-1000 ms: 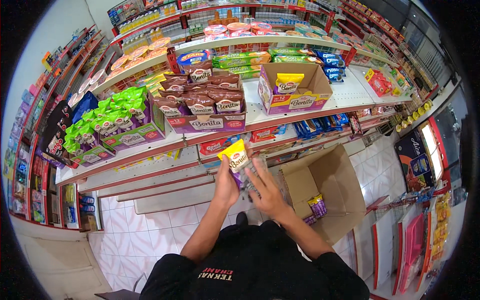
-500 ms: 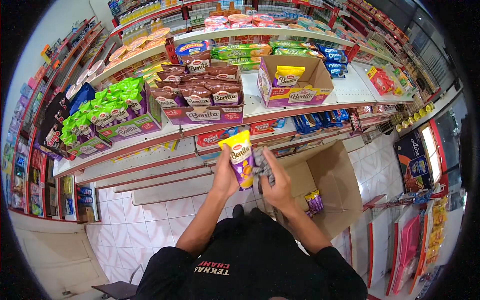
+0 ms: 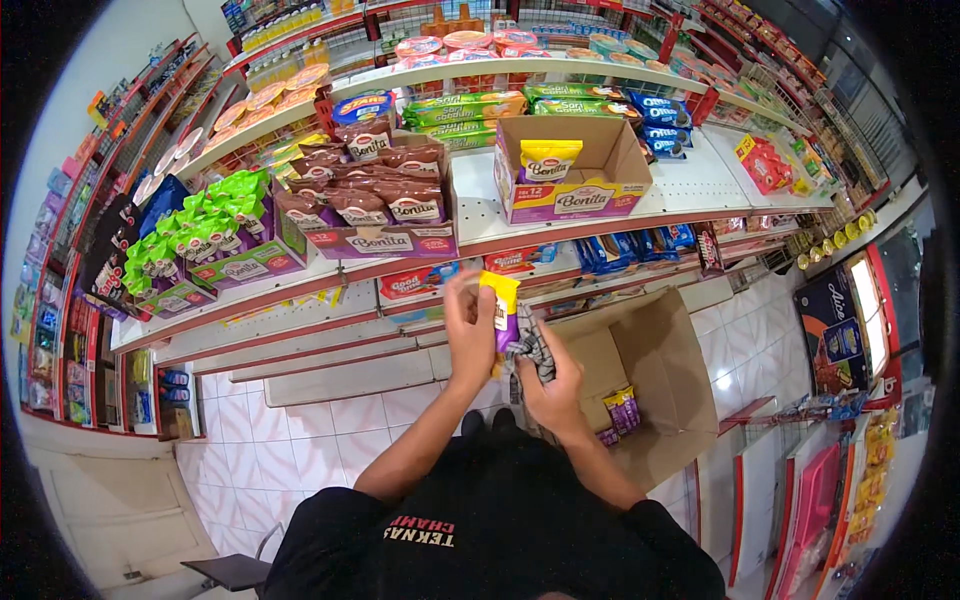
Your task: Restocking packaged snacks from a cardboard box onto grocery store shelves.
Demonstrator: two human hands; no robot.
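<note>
In front of my body, my left hand [image 3: 470, 335] grips a yellow and purple snack packet [image 3: 505, 307], its fingers partly covering the front. My right hand [image 3: 553, 382] is closed on a grey checked cloth [image 3: 532, 352], which lies against the packet's right side. Beyond my hands, on the shelf, an open display carton [image 3: 575, 201] holds one upright yellow packet [image 3: 548, 160]. Below and right of my right hand stands a large open cardboard box [image 3: 662, 370] with a few purple and yellow packets [image 3: 621, 409] at its bottom.
Left of the open carton, a second carton [image 3: 385, 241] is full of brown packets, and green-topped packets [image 3: 215, 225] fill others. The white shelf edge [image 3: 470, 243] runs across ahead of me. Low at right stand racks [image 3: 760, 480]; a dark stool [image 3: 232, 572] is at lower left.
The packet has been turned so its front faces more sideways, and it has shifted slightly right. My left fingers now wrap over it; the cloth stays in my right hand. My view has shifted slightly.
</note>
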